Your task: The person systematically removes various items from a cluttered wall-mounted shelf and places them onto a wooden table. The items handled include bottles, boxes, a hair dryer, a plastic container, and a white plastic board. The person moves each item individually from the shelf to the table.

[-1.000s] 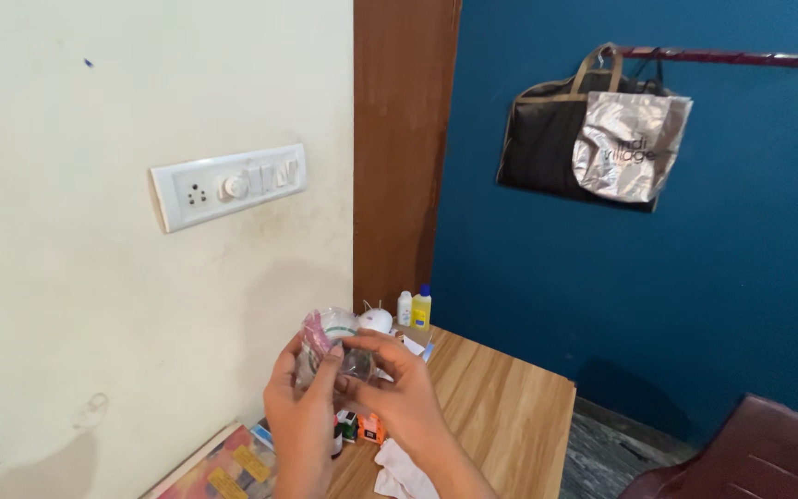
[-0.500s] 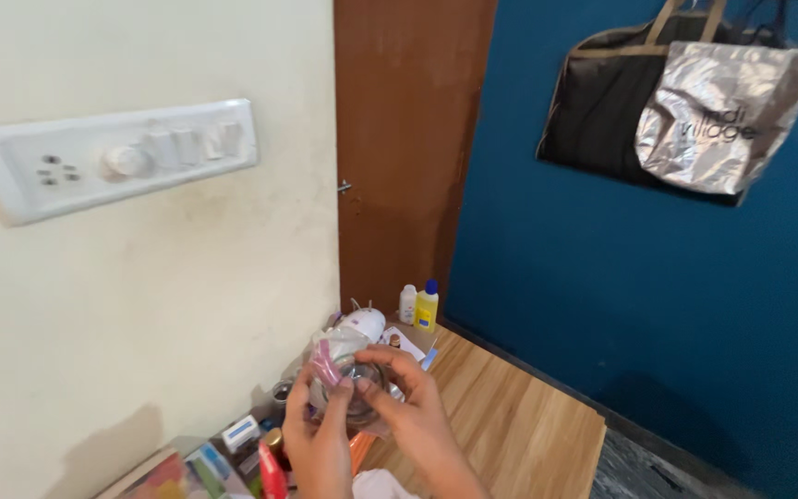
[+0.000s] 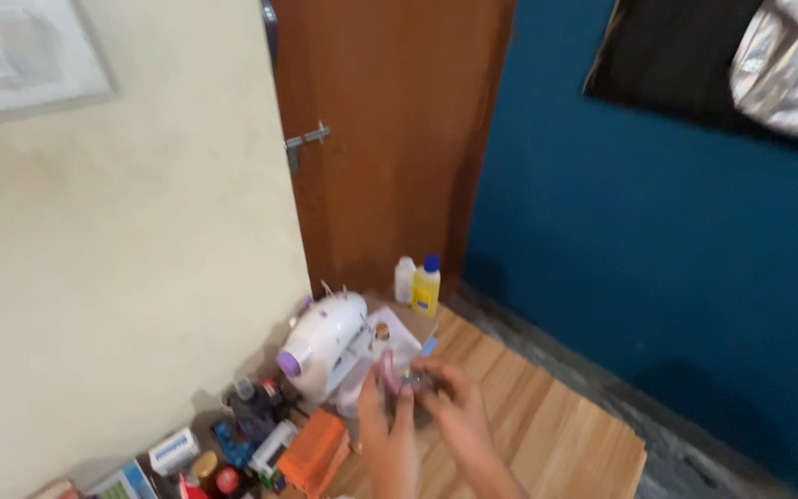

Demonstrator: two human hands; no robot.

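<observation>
A small clear plastic pouch (image 3: 397, 381) with something pink inside is being held between both hands, just above the wooden counter (image 3: 547, 434) and in front of the white and purple mini sewing machine (image 3: 323, 344). The picture is blurred here, so the long axis of the pouch is not sure; it seems to be standing more or less upright, with the pink part at its upper left. The left hand (image 3: 388, 439) is closing on the pouch from below and from the left, fingers curled on it, and the right hand (image 3: 454, 411) is pinching it from the right side, so the pouch is sitting between the two grips at the fingertips. An orange box (image 3: 314, 451) is lying just left of the left hand, and small bottles and boxes are crowding along the cream wall (image 3: 140, 277). Farther back, a white bottle (image 3: 405, 279) and a yellow bottle with a blue cap (image 3: 427, 285) are standing side by side near the brown door (image 3: 390, 139).
</observation>
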